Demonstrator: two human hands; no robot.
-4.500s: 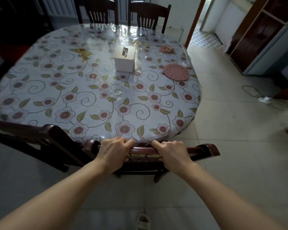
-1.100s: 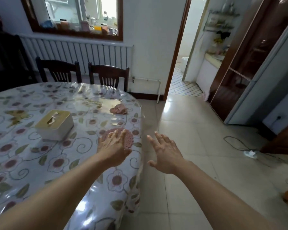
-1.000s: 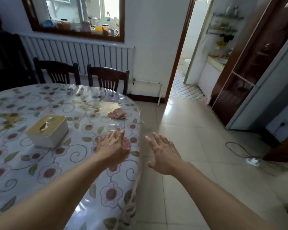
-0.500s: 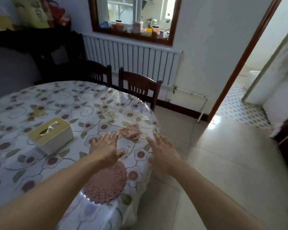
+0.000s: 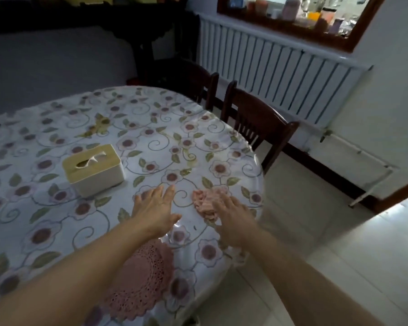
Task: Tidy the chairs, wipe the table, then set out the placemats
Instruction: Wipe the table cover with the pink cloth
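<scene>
An oval table with a flowered, plastic-covered cloth fills the left of the view. A crumpled pink cloth lies near the table's right edge. My right hand reaches over it with spread fingers, its fingertips at or on the cloth. My left hand hovers open above the tabletop just left of it, holding nothing. A round pink crocheted placemat lies flat near the front edge, partly under my left forearm. Two dark wooden chairs stand pushed in at the far right side of the table.
A white tissue box with a tan lid sits left of my hands. A white radiator runs along the far wall under a framed window ledge with jars. Pale tiled floor lies right of the table.
I have walked from the chair round the table's end. Both hands have come forward over the table, and my right hand has reached the crumpled pink cloth.
</scene>
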